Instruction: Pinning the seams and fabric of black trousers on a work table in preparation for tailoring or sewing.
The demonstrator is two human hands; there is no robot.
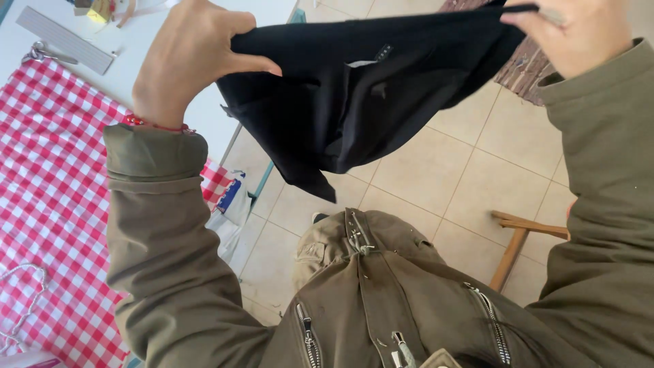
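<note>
across the top of the frame, a black fabric garment (354, 88) hangs stretched between two raised hands, its loose folds drooping to a point near the middle of the picture, above the beige tiled floor (436, 177); the left hand (187, 58), at upper left, has its fingers curled over the garment's edge with the thumb pressed beneath, clamped on the cloth, and a thin red cord bracelet (160, 125) circles its wrist just above an olive green jacket sleeve (163, 225); the right hand (579, 31), at upper right, pinches the opposite edge of the garment between closed fingers, partly cut off by the top border; a small pale label (361, 64) shows on the garment's inner side near its upper edge; at the left of the frame lies a red and white checked tablecloth (48, 191) on a white table (136, 68), with a grey ribbed strip (65, 39) and metal scissors (37, 53) at upper left and a white cord loop (24, 300) at lower left; the olive jacket front with metal zips (381, 300) fills the bottom centre, and a wooden chair leg (514, 245) stands on the tiles at right
</note>
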